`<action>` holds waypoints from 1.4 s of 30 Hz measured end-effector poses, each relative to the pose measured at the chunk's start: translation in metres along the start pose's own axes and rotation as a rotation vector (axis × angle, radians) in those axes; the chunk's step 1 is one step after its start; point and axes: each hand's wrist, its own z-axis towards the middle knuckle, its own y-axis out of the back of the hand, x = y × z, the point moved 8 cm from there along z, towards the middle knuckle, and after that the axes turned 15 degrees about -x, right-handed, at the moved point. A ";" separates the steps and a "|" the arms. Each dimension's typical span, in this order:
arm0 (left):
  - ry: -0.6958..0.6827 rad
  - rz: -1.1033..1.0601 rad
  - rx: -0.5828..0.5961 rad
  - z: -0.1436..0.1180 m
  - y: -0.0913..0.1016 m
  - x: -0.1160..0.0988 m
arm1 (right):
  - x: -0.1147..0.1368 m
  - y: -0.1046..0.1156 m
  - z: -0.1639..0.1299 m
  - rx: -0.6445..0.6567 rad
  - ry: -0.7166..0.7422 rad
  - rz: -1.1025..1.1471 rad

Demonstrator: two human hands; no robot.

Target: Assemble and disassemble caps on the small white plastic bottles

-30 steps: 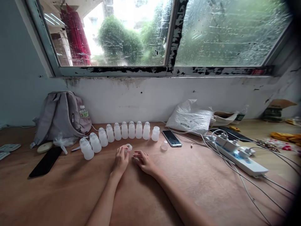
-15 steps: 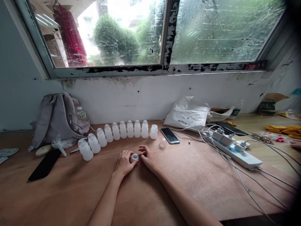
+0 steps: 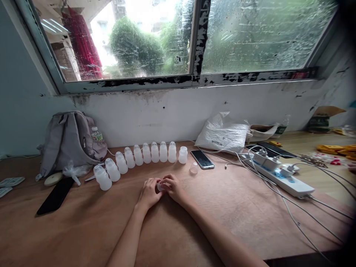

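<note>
Low over the tabletop, my left hand (image 3: 148, 193) has its fingers wrapped round a small clear round bottle part (image 3: 159, 187), perhaps a collar or cap. The fingers of my right hand (image 3: 175, 189) are closed on its other side, hiding much of it. Beyond the hands, several frosted white baby bottles (image 3: 121, 163) with clear tops stand in a curved row. At its right end a bottle without a cap (image 3: 183, 155) is upright. A small clear cap (image 3: 194, 168) rests on the table to the right of my hands.
A phone (image 3: 202, 159) lies behind the clear cap. A power strip (image 3: 294, 187) with trailing cables occupies the right side. At left are a grey backpack (image 3: 65, 144), a black flat object (image 3: 54, 196) and a cream disc (image 3: 53, 179). A silvery bag (image 3: 222, 133) leans against the wall.
My right hand has moved left and closed its fingers on the clear bottle part, which only my left hand held before. The bottles stand as they did.
</note>
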 end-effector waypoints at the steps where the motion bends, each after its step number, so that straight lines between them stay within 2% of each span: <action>1: 0.002 -0.006 -0.002 0.000 0.000 0.000 | 0.001 0.001 0.000 0.000 0.011 0.003; 9: -0.003 -0.039 -0.005 0.000 0.001 -0.001 | 0.009 0.000 -0.002 0.017 0.051 0.025; 16: -0.010 -0.070 -0.036 0.001 0.003 -0.001 | 0.013 0.009 0.002 -0.052 -0.063 0.073; 19: -0.014 -0.139 -0.064 0.002 0.006 -0.004 | 0.008 0.013 0.004 -0.087 -0.193 0.164; 23: -0.015 -0.304 -0.085 0.004 0.013 -0.015 | -0.011 0.009 -0.001 -0.092 -0.537 0.454; 26: 0.076 -0.359 -0.098 0.004 0.012 -0.012 | -0.018 0.000 -0.007 -0.048 -0.749 0.665; 28: 0.177 -0.371 -0.117 0.004 0.009 -0.004 | -0.019 -0.002 -0.009 -0.037 -0.814 0.700; 31: 0.294 -0.381 -0.149 0.003 0.005 0.008 | -0.019 0.000 -0.009 -0.059 -0.795 0.604; 34: 0.340 -0.388 -0.160 0.002 0.004 0.013 | -0.012 -0.001 -0.007 -0.014 -0.665 0.475; 37: 0.341 -0.366 -0.170 0.002 0.005 0.013 | -0.007 -0.004 -0.007 0.038 -0.547 0.370; 42: 0.298 -0.341 -0.142 0.001 0.004 0.007 | -0.015 -0.004 -0.009 0.019 -0.523 0.291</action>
